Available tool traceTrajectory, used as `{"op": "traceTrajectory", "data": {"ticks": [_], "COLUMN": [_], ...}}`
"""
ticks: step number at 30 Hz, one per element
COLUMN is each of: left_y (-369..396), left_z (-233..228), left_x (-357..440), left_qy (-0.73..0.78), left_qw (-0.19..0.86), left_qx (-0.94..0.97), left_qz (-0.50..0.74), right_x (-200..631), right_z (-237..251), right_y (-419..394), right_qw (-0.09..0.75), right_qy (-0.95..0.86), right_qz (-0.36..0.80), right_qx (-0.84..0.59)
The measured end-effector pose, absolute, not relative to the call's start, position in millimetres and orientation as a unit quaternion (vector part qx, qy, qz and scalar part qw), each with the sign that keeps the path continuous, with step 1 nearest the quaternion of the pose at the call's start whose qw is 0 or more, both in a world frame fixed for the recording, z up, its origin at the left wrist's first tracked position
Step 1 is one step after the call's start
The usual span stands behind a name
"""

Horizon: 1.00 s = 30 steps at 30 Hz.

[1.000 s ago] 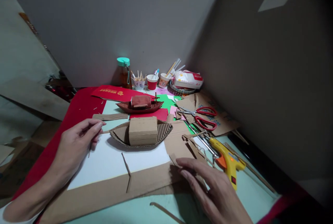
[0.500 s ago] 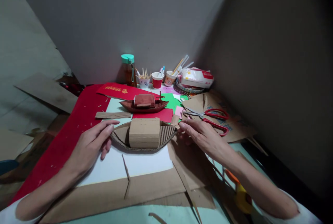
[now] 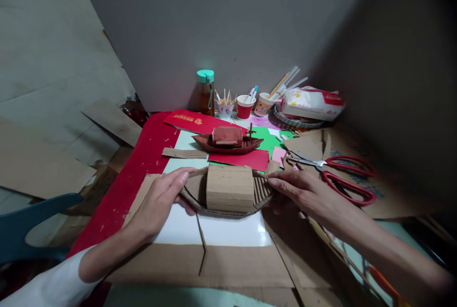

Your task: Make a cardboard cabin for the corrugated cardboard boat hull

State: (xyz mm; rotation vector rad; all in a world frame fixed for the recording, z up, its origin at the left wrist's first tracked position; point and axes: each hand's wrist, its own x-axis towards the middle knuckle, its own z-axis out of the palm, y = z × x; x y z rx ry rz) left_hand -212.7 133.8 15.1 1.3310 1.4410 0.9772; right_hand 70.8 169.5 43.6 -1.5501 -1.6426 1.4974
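Both forearms reach inward across the table. The left hand (image 3: pixel 162 200) and right hand (image 3: pixel 303 193) pinch the two pointed ends of the corrugated cardboard boat (image 3: pixel 228 190), which sits on white paper (image 3: pixel 228 231). Half a second ago the fingertips only brushed the hull; now both hands grip it.

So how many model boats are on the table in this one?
2. The plain cardboard boat sits on the white sheet, with the left hand at one end and the right hand at the other. The dark red boat lies just behind it.
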Motion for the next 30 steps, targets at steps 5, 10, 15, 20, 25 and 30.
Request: {"op": "traceTrajectory", "data": {"ticks": [5,10,15,20,25,30], "left_y": [131.9,130.9,132.3,130.4,136.2,139.9], "left_z": [17.9,19.3,21.2,22.3,24.2,27.1], "left_x": [-210.4,-210.0,-214.2,-218.2,-217.7,-217.4], "left_qy": [0.596,0.610,0.625,0.646,0.656,0.654], "left_qw": [0.433,0.390,0.332,0.276,0.205,0.188], "left_qx": [0.544,0.569,0.608,0.633,0.667,0.696], "left_qz": [0.402,0.390,0.360,0.326,0.288,0.231], "right_x": [71.4,71.0,71.6,70.6,67.8,64.1], "right_z": [37.9,33.4,29.7,24.4,26.8,28.2], "right_y": [171.8,171.2,168.1,160.8,156.8,156.6], "right_qw": [0.232,0.251,0.254,0.260,0.254,0.242], "right_qy": [-0.548,-0.529,-0.539,-0.569,-0.597,-0.606], "right_qz": [0.578,0.585,0.585,0.564,0.528,0.489], "right_qx": [-0.558,-0.561,-0.550,-0.540,-0.548,-0.579]}}
